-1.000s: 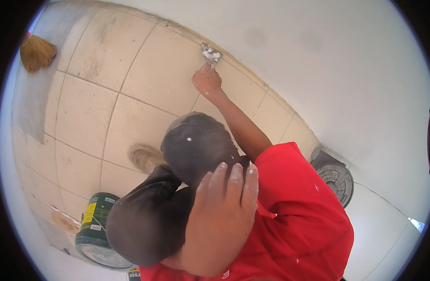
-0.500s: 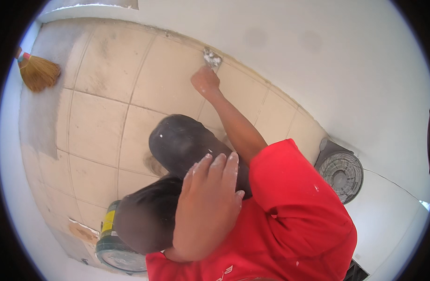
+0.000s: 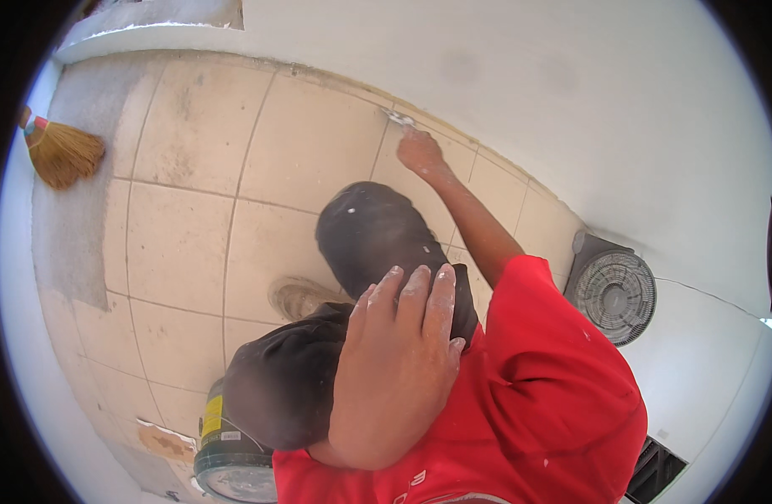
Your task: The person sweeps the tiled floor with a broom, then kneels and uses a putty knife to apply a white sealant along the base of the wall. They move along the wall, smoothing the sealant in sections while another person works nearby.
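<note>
Swinging rightward, the right hand (image 3: 421, 152), fingers wrapped round the scraper (image 3: 398, 118), has turned the blade leftward near the wall's (image 3: 520, 92) foot, suggesting a fresh working angle, while the empty left hand (image 3: 396, 370) lies over black trousers (image 3: 373, 231), fingers slightly apart.

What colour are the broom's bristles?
The bristles are golden brown, best seen in the head view.
</note>
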{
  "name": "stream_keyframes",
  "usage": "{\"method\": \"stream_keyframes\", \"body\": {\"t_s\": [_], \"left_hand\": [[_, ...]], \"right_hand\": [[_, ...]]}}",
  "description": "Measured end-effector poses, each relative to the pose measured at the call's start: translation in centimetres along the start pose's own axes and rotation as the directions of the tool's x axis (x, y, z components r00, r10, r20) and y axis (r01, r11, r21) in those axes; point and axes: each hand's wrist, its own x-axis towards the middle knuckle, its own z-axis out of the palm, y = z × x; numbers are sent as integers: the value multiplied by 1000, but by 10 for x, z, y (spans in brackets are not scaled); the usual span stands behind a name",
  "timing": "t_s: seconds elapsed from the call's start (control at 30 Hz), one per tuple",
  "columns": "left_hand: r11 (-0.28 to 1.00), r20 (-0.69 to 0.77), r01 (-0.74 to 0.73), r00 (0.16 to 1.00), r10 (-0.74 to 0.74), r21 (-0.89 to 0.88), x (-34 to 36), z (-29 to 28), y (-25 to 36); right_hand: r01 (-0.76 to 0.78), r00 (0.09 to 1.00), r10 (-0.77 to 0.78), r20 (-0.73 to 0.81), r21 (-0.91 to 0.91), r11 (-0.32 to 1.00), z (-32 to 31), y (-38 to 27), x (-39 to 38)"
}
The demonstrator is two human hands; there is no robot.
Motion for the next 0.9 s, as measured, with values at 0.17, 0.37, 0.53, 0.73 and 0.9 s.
{"method": "stream_keyframes", "body": {"t_s": [0.17,0.37,0.53,0.73,0.9], "left_hand": [[999,4,-26,1000,25,31,8,8,12],[993,-15,-45,999,47,112,13,30,25],[990,0,-22,1000,22,137,19,41,34],[981,-29,-27,999,33,190,17,54,38],[983,-26,-88,995,94,163,18,59,37]], "right_hand": [[137,969,-164,-186,-150,979,-21,57,-6],[147,968,-193,-159,-262,954,-64,39,-9],[175,953,-237,-190,-294,940,-62,45,-9],[180,948,-231,-217,-230,956,-67,29,0],[188,949,-250,-194,-292,938,-55,55,13]]}}
